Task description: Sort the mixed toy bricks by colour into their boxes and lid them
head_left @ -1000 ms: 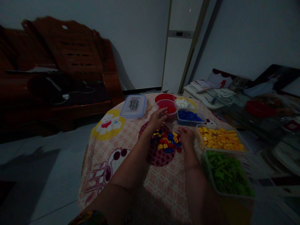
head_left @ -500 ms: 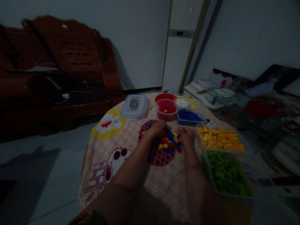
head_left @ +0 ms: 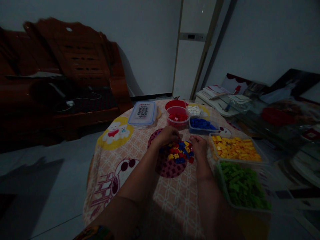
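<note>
A small pile of mixed red, blue and yellow bricks lies on the patterned tablecloth in front of me. My left hand rests curled at the far left edge of the pile, fingers closed down on the bricks; what they hold is hidden. My right hand sits at the pile's right edge with its fingers curled in, its contents too dark to name. Just beyond stands a round tub of red bricks.
To the right are tubs of blue bricks, yellow bricks, green bricks and white bricks. A lidded clear box stands at the back left. A wooden sofa and a cluttered glass table flank the round table.
My left hand came back from the red tub to the far edge of the brick pile and curled down onto it. The right hand has stayed put.
</note>
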### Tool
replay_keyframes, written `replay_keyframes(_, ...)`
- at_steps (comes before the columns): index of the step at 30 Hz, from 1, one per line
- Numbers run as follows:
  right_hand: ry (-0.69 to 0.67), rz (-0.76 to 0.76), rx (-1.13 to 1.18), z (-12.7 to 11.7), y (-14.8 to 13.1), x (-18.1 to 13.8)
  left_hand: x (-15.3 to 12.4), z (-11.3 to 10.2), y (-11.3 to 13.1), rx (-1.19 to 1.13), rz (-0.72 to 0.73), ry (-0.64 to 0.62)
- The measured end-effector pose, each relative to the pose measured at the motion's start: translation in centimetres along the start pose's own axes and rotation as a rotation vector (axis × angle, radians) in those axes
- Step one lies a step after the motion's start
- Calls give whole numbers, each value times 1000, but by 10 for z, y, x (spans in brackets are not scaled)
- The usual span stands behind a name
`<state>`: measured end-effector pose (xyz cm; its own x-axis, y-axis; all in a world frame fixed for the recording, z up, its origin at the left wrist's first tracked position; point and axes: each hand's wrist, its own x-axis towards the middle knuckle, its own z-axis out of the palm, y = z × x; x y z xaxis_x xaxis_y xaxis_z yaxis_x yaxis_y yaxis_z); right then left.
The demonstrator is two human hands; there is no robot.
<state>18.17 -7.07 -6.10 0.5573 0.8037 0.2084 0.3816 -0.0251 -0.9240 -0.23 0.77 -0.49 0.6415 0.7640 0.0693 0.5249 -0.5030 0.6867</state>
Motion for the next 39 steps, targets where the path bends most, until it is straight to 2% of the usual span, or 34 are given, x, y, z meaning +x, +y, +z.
replay_keyframes(3,4,3,-1,1,1,0,5,2,-5,-265,-53,194)
replay_keyframes(7,-2,16,20,2,4,1,13,8,-8,-733,-86,423)
replay_keyframes(10,1,12,26,2,4,1,17,10,-7,-957,-38,506)
replay_keyframes(13,2,10,22,1,4,1,19,9,-6,-1015,15,554)
replay_keyframes(18,0,-6,26,2,4,1,15,-5,-19,-887,1,682)
replay_keyframes(21,-26,1,16,0,-1,1,9,-19,-37,-711,-88,808)
replay_keyframes(23,-56,36,5,-3,-7,1,4,-26,-49,-576,-182,827)
replay_keyframes(25,-73,53,-13,-7,-13,1,-2,-29,-59,-442,-280,799)
replay_keyframes(28,-125,-19,-47,-13,-18,1,-7,-26,-66,-303,-388,736)
replay_keyframes(33,-475,-184,-47,-8,-24,-6,-7,-15,-69,-183,-443,672)
replay_keyframes(35,-558,-236,-47,-2,-29,-11,-6,-13,-69,-131,-439,646)
replay_keyframes(37,-583,-267,-34,2,-34,-15,-5,-12,-69,-75,-428,612)
replay_keyframes(39,-525,-231,-7,2,-36,-15,-5,-12,-68,-22,-418,586)
